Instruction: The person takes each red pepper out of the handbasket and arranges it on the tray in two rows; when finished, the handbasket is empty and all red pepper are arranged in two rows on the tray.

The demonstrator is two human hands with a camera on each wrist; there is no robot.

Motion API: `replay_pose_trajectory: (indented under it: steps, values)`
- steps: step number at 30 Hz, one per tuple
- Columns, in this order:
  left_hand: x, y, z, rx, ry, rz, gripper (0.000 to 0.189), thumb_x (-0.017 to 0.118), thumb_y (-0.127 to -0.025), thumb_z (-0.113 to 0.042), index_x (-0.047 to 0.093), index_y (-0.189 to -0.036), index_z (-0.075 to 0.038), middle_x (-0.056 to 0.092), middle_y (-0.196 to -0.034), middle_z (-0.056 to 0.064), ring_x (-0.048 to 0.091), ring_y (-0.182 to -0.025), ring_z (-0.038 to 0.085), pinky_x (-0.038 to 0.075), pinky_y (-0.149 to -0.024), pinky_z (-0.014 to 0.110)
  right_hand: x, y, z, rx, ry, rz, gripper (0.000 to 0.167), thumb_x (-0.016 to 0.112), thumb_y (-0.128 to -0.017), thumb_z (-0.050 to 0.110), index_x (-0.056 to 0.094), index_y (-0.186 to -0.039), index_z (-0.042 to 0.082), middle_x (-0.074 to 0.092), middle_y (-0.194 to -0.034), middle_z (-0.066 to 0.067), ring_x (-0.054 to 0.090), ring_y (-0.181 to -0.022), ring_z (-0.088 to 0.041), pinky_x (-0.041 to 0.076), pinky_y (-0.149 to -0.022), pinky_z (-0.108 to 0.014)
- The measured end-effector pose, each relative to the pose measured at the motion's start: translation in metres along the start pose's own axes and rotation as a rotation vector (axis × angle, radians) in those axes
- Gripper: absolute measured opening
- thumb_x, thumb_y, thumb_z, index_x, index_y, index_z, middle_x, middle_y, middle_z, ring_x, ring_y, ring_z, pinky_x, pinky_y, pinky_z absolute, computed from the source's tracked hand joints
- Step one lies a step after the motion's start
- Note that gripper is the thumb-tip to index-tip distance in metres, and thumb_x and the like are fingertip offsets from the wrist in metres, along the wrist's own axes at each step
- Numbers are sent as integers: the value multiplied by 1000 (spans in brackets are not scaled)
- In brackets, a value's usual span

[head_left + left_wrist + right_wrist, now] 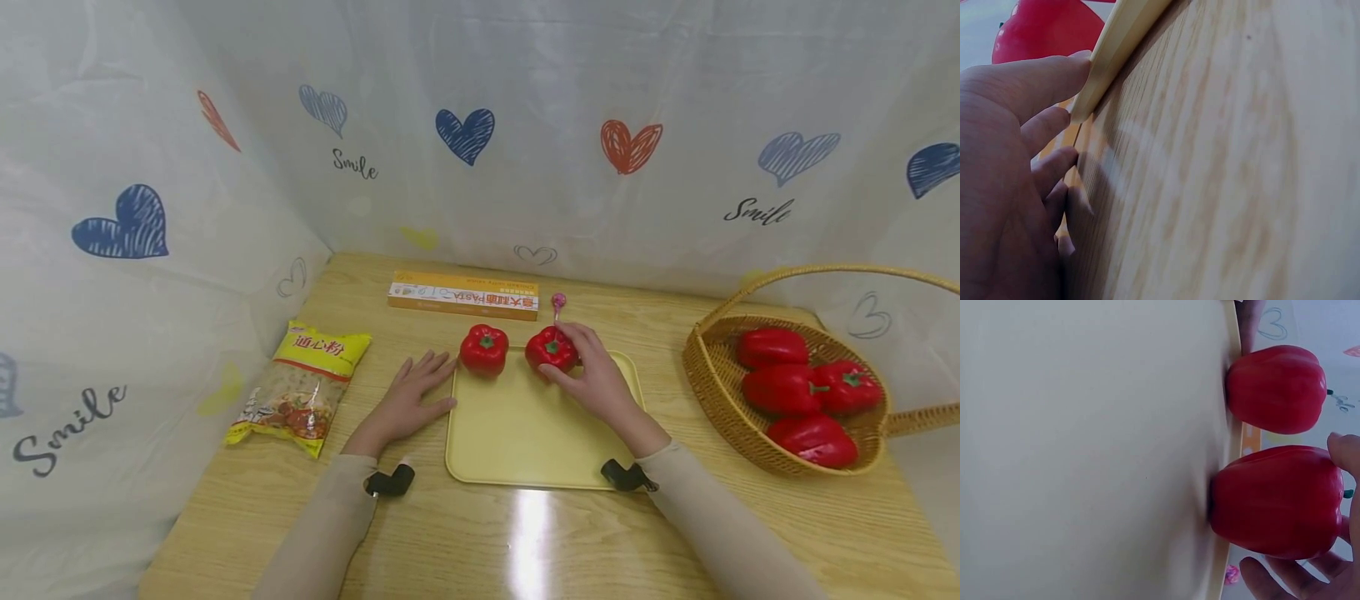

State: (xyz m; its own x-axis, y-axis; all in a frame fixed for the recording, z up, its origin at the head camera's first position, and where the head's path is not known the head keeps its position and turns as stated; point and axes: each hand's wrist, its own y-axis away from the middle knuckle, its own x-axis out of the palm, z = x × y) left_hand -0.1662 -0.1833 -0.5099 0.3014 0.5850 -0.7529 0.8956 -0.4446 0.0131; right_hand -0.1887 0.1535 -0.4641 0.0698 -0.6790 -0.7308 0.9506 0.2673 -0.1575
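Two red bell peppers stand upright, stems up, at the far edge of a pale yellow tray (525, 433). My right hand (596, 379) holds the right bell pepper (550, 348), thumb on its near side and fingers round its right side. In the right wrist view this pepper (1279, 503) fills the space by my thumb and fingers. The left bell pepper (483, 352) stands beside it, untouched by that hand. My left hand (408, 400) lies at the tray's left edge, fingers extended. Its thumb (1054, 78) touches the tray rim in the left wrist view.
Behind the tray lies a long orange pasta box (463, 296), with a pink-headed lollipop (558, 302) to its right. A yellow bag of pasta (300, 387) is at the left. On the right stands a wicker basket (712, 392) with several red bell peppers and a tall handle.
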Motion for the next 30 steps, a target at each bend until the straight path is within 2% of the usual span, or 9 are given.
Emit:
replay_pose_trajectory:
  steps: [15,23,30]
  values:
    - [0,0,-2,-6,-7,-5,69,64,-100,-40,36,-159,-18,28,-166,6,12,-156,26,-6,-126,48,-3,4,-6,4,8,-2,81,77,-91,40,39,-156,10,40,-154,-15,52,-132,-36,55,-99,-51]
    - [0,0,-2,-3,0,-9,69,64,-99,-39,37,-159,-17,28,-166,6,11,-157,26,-6,-126,49,-7,10,-10,24,-15,-15,83,78,-90,40,38,-155,8,40,-155,-17,53,-128,-36,57,-95,-50]
    - [1,-1,0,18,-22,-20,69,64,-99,-40,37,-159,-16,29,-166,7,14,-156,29,-5,-126,50,-13,18,-16,9,-22,-26,84,78,-91,38,35,-157,9,38,-156,-17,55,-126,-36,56,-96,-51]
